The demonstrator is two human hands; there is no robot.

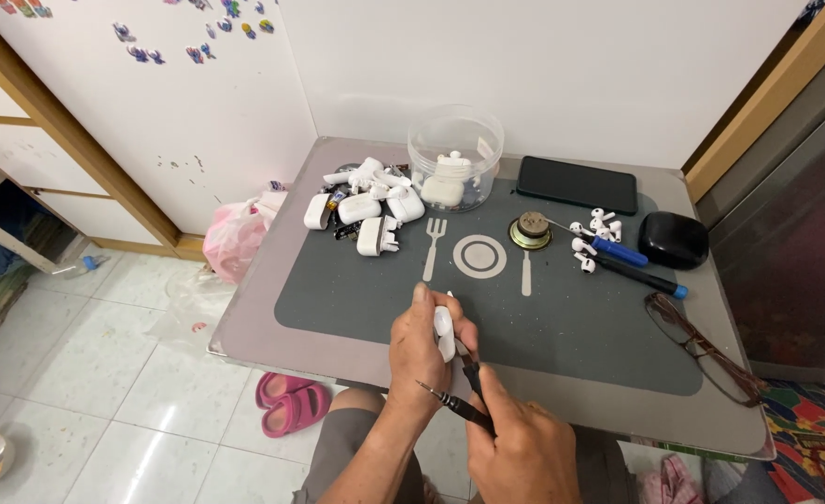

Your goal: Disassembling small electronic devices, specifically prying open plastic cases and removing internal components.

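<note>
My left hand (419,347) grips a small white earbud case (444,331) just above the near edge of the dark grey mat (356,289). My right hand (521,448) holds thin black tweezers (459,397), whose tips point up toward the white case. Both hands hover close together over the front of the small grey table (253,327).
A pile of white earbud cases (366,207) lies at the back left beside a clear round tub (455,155). A black phone (577,184), a small round speaker (530,230), loose earbuds (599,227), blue-tipped screwdrivers (629,265), a black case (673,240) and glasses (702,347) sit to the right.
</note>
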